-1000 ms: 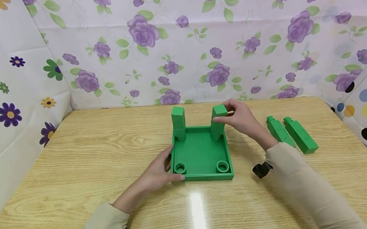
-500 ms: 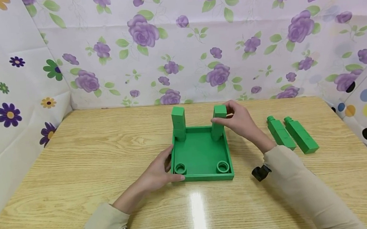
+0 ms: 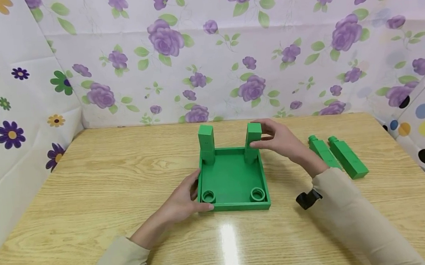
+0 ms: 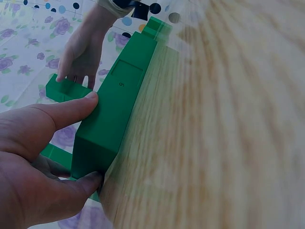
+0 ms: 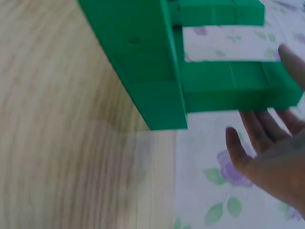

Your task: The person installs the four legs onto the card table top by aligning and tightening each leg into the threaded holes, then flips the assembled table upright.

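Tray [image 3: 232,178] lies short of the table's far edge [image 3: 148,126], left hand [image 3: 181,200] gripping it, right hand [image 3: 281,140] pinching a post [image 3: 253,134].

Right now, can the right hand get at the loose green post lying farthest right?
Probably yes, once the right hand lets go of the upright post it grips; the loose post lies beside the right sleeve with nothing visible on top.

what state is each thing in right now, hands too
Tray: flat on the table, hollow side up
Left post: upright in far left corner
Right post: upright in far right corner
Near sockets: both empty
Two loose posts: lying down
Left hand: gripping tray's near left corner
Right hand: holding right post
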Action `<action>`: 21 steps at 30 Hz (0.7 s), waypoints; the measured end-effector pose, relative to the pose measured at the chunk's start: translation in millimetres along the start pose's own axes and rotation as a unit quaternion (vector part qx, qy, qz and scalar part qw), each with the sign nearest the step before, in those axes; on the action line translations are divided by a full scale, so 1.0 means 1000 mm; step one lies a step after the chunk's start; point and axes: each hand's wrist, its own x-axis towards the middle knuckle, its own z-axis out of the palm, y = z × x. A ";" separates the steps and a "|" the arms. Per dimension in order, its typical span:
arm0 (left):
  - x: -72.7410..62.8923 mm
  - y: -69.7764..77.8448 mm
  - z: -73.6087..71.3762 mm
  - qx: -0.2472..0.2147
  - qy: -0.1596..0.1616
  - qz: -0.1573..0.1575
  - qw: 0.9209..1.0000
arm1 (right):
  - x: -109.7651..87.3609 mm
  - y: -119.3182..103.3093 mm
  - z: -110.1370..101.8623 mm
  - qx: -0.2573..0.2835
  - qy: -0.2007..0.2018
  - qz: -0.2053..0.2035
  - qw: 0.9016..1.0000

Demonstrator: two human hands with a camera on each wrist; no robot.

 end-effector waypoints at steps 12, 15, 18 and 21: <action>-0.001 0.000 0.000 0.002 0.008 -0.008 1.000 | 0.007 0.007 -0.031 0.059 -0.086 -0.006 0.994; -0.001 0.000 0.000 0.004 0.006 -0.004 1.000 | 0.011 0.006 -0.032 0.073 -0.101 -0.005 0.992; -0.001 0.000 0.000 0.004 0.001 0.003 1.000 | 0.014 0.005 -0.032 0.087 -0.116 -0.011 0.989; -0.001 -0.001 -0.001 0.006 -0.004 0.009 1.000 | 0.016 0.005 -0.031 0.104 -0.132 -0.022 0.986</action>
